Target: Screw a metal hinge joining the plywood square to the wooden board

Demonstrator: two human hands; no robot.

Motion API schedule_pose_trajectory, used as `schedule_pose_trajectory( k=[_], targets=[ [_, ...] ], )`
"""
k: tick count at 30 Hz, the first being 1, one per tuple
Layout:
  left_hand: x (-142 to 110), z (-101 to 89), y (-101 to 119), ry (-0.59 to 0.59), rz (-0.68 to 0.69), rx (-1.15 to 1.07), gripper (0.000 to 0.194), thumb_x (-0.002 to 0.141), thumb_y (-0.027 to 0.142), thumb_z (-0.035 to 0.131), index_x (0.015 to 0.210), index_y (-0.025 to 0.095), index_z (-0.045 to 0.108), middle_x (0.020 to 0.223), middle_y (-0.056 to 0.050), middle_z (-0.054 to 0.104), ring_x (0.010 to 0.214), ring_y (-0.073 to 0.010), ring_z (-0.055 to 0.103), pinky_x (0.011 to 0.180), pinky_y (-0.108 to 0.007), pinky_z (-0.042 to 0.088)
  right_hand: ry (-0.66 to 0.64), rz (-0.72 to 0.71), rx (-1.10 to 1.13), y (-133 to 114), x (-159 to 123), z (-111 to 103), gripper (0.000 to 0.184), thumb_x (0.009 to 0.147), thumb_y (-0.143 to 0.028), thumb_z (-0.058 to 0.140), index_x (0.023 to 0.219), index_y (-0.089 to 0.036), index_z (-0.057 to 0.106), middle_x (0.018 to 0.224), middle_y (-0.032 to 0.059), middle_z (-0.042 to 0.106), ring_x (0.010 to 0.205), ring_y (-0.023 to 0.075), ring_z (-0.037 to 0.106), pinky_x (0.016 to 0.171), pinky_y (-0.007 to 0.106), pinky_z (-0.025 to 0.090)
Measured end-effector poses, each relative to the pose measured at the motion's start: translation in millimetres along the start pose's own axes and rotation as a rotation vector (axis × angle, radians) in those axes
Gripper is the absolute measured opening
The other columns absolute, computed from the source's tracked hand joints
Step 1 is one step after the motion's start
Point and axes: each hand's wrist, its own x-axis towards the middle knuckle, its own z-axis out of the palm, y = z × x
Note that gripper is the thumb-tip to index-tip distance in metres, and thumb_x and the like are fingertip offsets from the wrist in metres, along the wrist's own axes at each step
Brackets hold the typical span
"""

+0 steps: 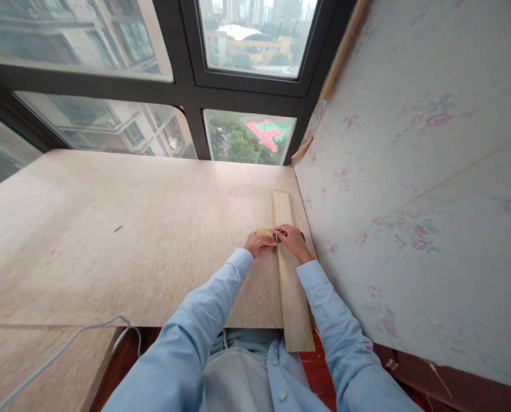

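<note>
Gripping a strip (262, 231) with the left hand (259, 244), pinching a small metal piece (276, 236) with the right hand (293, 240), above a plank (296, 303) overhanging the near edge of the bench (152, 269). Looks light and stiff; likely best held by the long edges. Shows no readable writing.

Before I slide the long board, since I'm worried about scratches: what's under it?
The long board rests on the pale countertop, near end overhanging its edge; the surface directly beneath is covered.
</note>
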Motion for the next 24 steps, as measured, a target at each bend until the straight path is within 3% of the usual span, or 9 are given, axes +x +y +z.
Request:
schedule_pose_trajectory(
  k=[7,13,24],
  targets=[
    [9,-4.4,11,-0.042,-0.057,0.063,0.029,0.054,0.012,0.083,0.079,0.013,0.067,0.077,-0.006,0.071,0.068,-0.0176,0.067,0.067,-0.031,0.057,-0.002,0.005,0.010,1,2,0,0.013,0.085,-0.021,0.060,0.085,-0.019,0.073,0.088,0.0061,0.073,0.080,0.0176,0.066,0.072,0.028,0.050],
    [12,-2.6,9,-0.042,-0.015,0.102,0.026,0.054,0.013,0.082,0.076,0.013,0.068,0.080,-0.005,0.071,0.076,-0.0187,0.068,0.075,-0.031,0.056,0.009,0.014,0.013,-1,1,0,0.012,0.085,-0.022,0.061,0.084,-0.018,0.071,0.085,0.0054,0.072,0.078,0.0165,0.065,0.070,0.026,0.047],
    [13,-4.1,5,-0.024,0.033,0.140,0.016,0.058,0.014,0.076,0.073,0.019,0.070,0.078,-0.004,0.073,0.076,-0.0202,0.068,0.068,-0.026,0.053,0.040,0.026,0.033,-3,-1,0,0.013,0.083,-0.028,0.063,0.079,-0.018,0.070,0.082,0.0048,0.070,0.074,0.0161,0.063,0.069,0.027,0.047]
  ],
)
